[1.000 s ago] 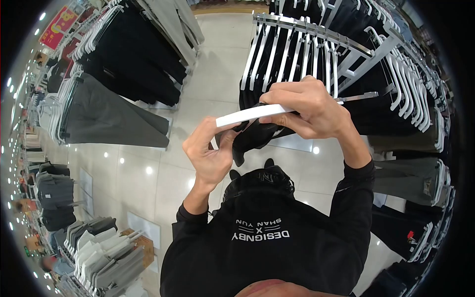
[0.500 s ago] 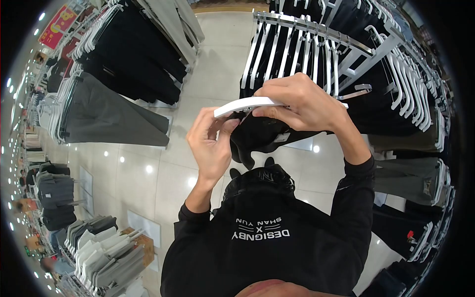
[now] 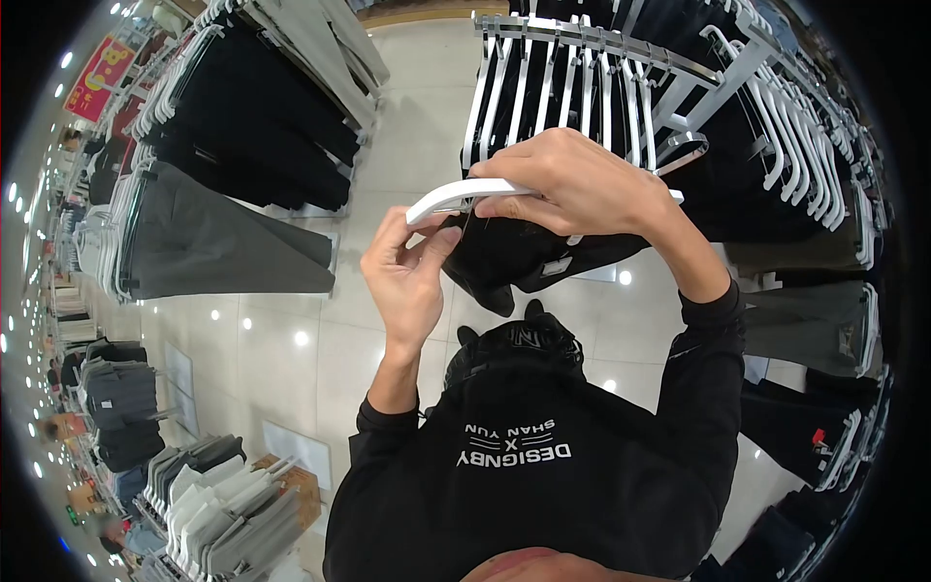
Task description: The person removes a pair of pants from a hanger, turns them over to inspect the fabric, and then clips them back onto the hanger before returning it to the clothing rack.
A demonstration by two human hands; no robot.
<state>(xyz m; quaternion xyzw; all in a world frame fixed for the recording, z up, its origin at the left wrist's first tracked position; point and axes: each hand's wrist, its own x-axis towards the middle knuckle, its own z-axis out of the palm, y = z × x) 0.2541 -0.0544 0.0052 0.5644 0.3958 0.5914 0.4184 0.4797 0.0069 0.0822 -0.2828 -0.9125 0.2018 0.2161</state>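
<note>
A white clothes hanger (image 3: pixel 441 197) is held up in front of me at chest height. My right hand (image 3: pixel 577 184) is closed around its middle, thumb below and fingers over the top. My left hand (image 3: pixel 402 281) is closed at the hanger's left end, fingers behind it and thumb near the clip under the bar. Black trousers (image 3: pixel 529 254) hang below the hanger, a small pale tag (image 3: pixel 557 266) on them. The right hand hides part of the hanger, and how the cloth sits at the clip is hard to make out.
Ahead stands a metal rack (image 3: pixel 601 41) of black clothes on white hangers, with a metal arm (image 3: pixel 684 147) near my right wrist. Grey trousers (image 3: pixel 218 238) and black trousers (image 3: pixel 257 116) hang at left. Further racks line the right. Pale tiled floor (image 3: pixel 388 126) lies between.
The hanger has risen slightly and shifted left with both hands. The trousers' upper left edge has swung, and thin clip parts now show between the hands. The view has shifted slightly.
</note>
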